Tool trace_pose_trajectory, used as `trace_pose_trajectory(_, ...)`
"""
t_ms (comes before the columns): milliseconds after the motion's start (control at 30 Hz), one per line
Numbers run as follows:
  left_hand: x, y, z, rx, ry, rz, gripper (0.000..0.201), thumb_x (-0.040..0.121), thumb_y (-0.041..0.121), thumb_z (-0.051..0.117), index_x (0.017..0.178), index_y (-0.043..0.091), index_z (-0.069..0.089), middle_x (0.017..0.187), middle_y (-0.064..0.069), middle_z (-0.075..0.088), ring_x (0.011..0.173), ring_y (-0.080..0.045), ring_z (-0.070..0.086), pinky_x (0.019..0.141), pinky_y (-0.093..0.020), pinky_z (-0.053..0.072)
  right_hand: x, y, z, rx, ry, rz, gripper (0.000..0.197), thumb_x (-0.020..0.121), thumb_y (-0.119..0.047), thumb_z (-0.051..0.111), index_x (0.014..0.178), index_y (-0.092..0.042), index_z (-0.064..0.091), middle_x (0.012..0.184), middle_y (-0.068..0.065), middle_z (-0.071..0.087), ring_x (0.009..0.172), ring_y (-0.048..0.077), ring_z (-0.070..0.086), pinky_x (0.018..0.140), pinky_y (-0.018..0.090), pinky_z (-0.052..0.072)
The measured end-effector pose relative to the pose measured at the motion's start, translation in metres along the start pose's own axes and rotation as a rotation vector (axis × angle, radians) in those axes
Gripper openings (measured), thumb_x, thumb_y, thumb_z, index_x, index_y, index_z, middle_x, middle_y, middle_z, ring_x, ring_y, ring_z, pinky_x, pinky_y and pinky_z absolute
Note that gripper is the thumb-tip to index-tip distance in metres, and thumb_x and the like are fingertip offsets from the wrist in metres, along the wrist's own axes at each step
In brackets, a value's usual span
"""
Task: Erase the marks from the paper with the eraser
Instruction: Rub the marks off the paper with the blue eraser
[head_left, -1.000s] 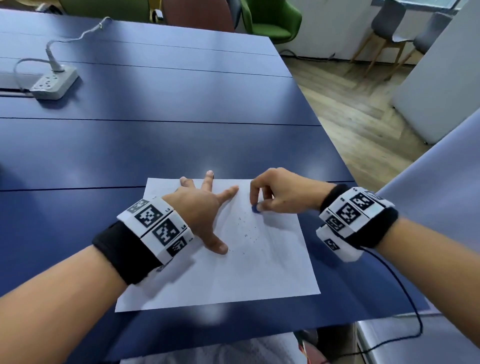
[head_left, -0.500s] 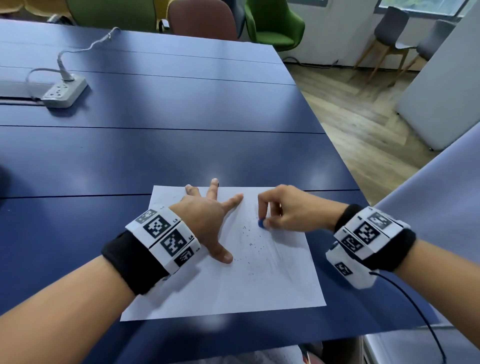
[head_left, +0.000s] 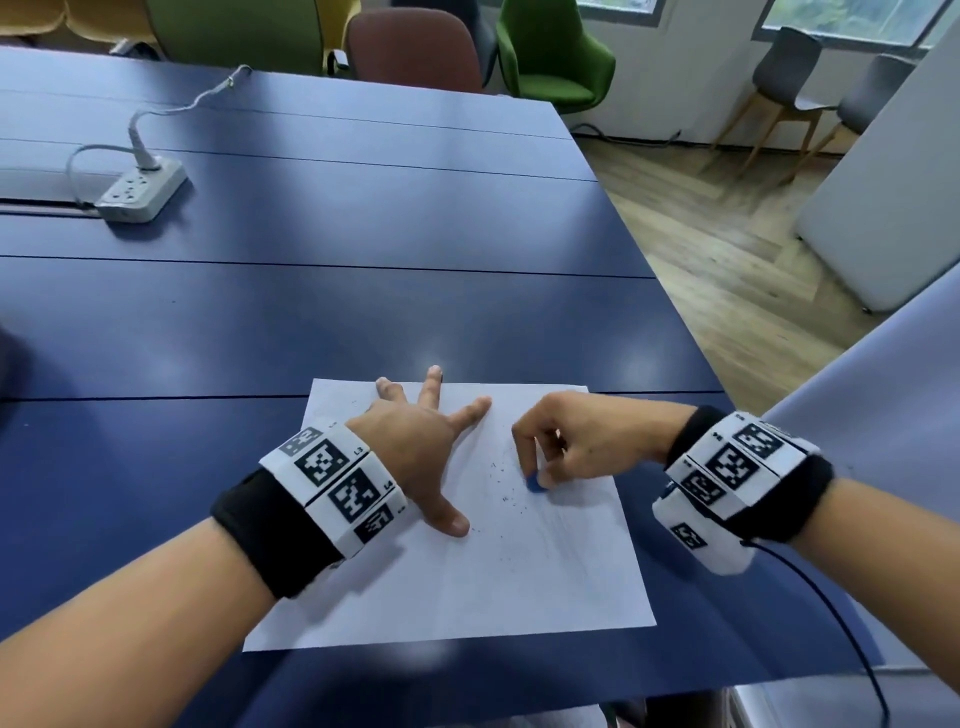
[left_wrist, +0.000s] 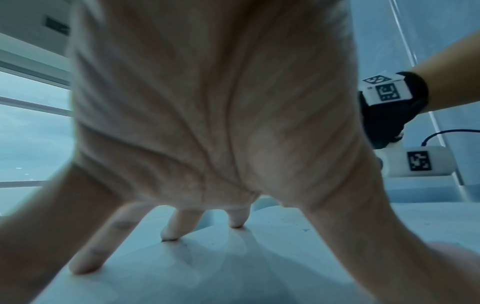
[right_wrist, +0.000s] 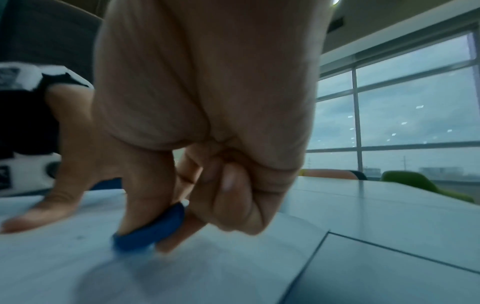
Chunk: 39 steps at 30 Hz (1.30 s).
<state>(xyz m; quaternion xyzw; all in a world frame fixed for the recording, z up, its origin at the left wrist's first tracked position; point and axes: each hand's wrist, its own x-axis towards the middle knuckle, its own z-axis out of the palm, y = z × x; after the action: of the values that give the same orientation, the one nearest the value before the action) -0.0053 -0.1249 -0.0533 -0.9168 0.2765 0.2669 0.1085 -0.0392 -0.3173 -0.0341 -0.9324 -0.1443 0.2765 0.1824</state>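
A white sheet of paper (head_left: 467, 587) lies on the blue table near its front right corner. Small dark eraser crumbs (head_left: 501, 470) are scattered across its middle, and faint pencil lines show lower right. My left hand (head_left: 421, 441) is spread flat with straight fingers pressing down the paper's upper left part; the same hand (left_wrist: 207, 123) fills the left wrist view, fingertips on the sheet. My right hand (head_left: 571, 447) pinches a blue eraser (head_left: 535, 484) between thumb and fingers, its tip pressed on the paper. In the right wrist view the eraser (right_wrist: 153, 228) touches the sheet (right_wrist: 182, 277).
A white power strip (head_left: 140, 192) with its cable sits at the table's far left. The table's right edge (head_left: 691, 338) drops to a wooden floor. Green and red chairs (head_left: 550, 52) stand beyond the far edge. A black cable (head_left: 831, 613) hangs from my right wristband.
My right hand with the eraser has slid a little toward me and down the paper. The left hand stays pressed on the sheet. The head camera has tilted slightly.
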Motion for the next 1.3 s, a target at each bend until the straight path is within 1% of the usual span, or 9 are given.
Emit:
trace_pose_trajectory(133, 0.000, -0.001, 0.000, 0.002, -0.003, 0.002, 0.135, 0.055, 0.075, 0.077, 0.147, 0.050, -0.020, 0.160, -0.008, -0.024, 0.142, -0.055, 0.005, 0.102, -0.058, 0.041, -0.001, 0.003, 0.003, 0.098, 0.192, 0.044, 0.007, 0.082, -0.016, 0.068, 0.079, -0.021, 0.065, 0.062, -0.007, 0.055, 0.052, 0.004, 0.048, 0.053, 0.021, 0.040)
trace_pose_trajectory(267, 0.000, 0.000, -0.001, 0.002, -0.009, -0.001, 0.135, 0.056, 0.074, 0.077, 0.147, 0.049, -0.020, 0.160, -0.008, -0.025, 0.142, -0.056, 0.003, 0.103, -0.059, 0.041, -0.019, -0.009, 0.015, 0.037, -0.077, -0.034, 0.010, 0.081, -0.014, 0.067, 0.079, -0.024, 0.065, 0.066, -0.007, 0.055, 0.057, 0.005, 0.047, 0.055, 0.018, 0.041)
trace_pose_trajectory(433, 0.000, -0.001, 0.000, -0.003, -0.002, 0.003, 0.135, 0.056, 0.074, 0.077, 0.148, 0.049, -0.019, 0.160, -0.008, -0.024, 0.142, -0.056, 0.003, 0.102, -0.059, 0.041, -0.010, 0.000, 0.014, 0.127, 0.188, 0.037, 0.009, 0.082, -0.013, 0.067, 0.079, -0.021, 0.064, 0.061, -0.009, 0.051, 0.053, 0.005, 0.046, 0.053, 0.022, 0.040)
trace_pose_trajectory(600, -0.002, 0.000, -0.001, 0.006, -0.001, 0.002, 0.134, 0.057, 0.074, 0.076, 0.148, 0.048, -0.019, 0.160, -0.009, -0.023, 0.141, -0.057, 0.003, 0.103, -0.059, 0.039, -0.030, -0.015, 0.024, 0.068, -0.111, -0.045, 0.010, 0.081, -0.012, 0.065, 0.082, -0.022, 0.067, 0.064, -0.009, 0.054, 0.057, 0.005, 0.047, 0.055, 0.016, 0.040)
trace_pose_trajectory(767, -0.002, 0.000, 0.000, 0.007, 0.000, -0.002, 0.135, 0.056, 0.075, 0.076, 0.147, 0.049, -0.020, 0.160, -0.008, -0.023, 0.142, -0.056, 0.003, 0.103, -0.059, 0.040, -0.015, -0.007, 0.023, 0.145, 0.210, 0.038, 0.010, 0.081, -0.012, 0.066, 0.080, -0.022, 0.065, 0.058, -0.009, 0.052, 0.053, 0.006, 0.046, 0.054, 0.021, 0.039)
trace_pose_trajectory(933, -0.002, 0.000, 0.000, 0.004, 0.000, 0.005, 0.134, 0.057, 0.074, 0.076, 0.148, 0.047, -0.018, 0.160, -0.010, -0.023, 0.141, -0.057, 0.003, 0.104, -0.059, 0.038, -0.034, -0.022, 0.028, 0.071, -0.079, -0.029, 0.011, 0.081, -0.012, 0.065, 0.082, -0.023, 0.067, 0.066, -0.006, 0.055, 0.055, 0.006, 0.046, 0.053, 0.017, 0.040)
trace_pose_trajectory(1100, -0.001, 0.001, 0.000, 0.012, 0.002, 0.006, 0.135, 0.057, 0.075, 0.075, 0.148, 0.047, -0.020, 0.160, -0.010, -0.023, 0.141, -0.058, 0.003, 0.105, -0.058, 0.038, -0.017, -0.018, 0.023, 0.076, 0.195, 0.056, 0.012, 0.081, -0.014, 0.064, 0.083, -0.026, 0.064, 0.064, -0.008, 0.057, 0.055, 0.006, 0.049, 0.057, 0.022, 0.041)
trace_pose_trajectory(1233, -0.001, 0.001, 0.000, 0.015, 0.008, 0.011, 0.134, 0.057, 0.075, 0.075, 0.149, 0.046, -0.018, 0.160, -0.012, -0.022, 0.141, -0.058, 0.003, 0.104, -0.057, 0.037, -0.039, -0.027, 0.025, 0.018, -0.093, -0.010, 0.012, 0.079, -0.010, 0.062, 0.081, -0.022, 0.066, 0.065, -0.005, 0.058, 0.055, 0.008, 0.049, 0.052, 0.020, 0.042)
trace_pose_trajectory(1300, -0.001, 0.001, 0.000, 0.019, 0.012, 0.014, 0.134, 0.057, 0.075, 0.075, 0.149, 0.046, -0.018, 0.160, -0.012, -0.022, 0.141, -0.058, 0.004, 0.103, -0.057, 0.038, -0.038, -0.025, 0.022, -0.057, -0.084, -0.001, 0.011, 0.079, -0.013, 0.063, 0.083, -0.024, 0.065, 0.073, -0.004, 0.065, 0.060, 0.008, 0.052, 0.057, 0.023, 0.045)
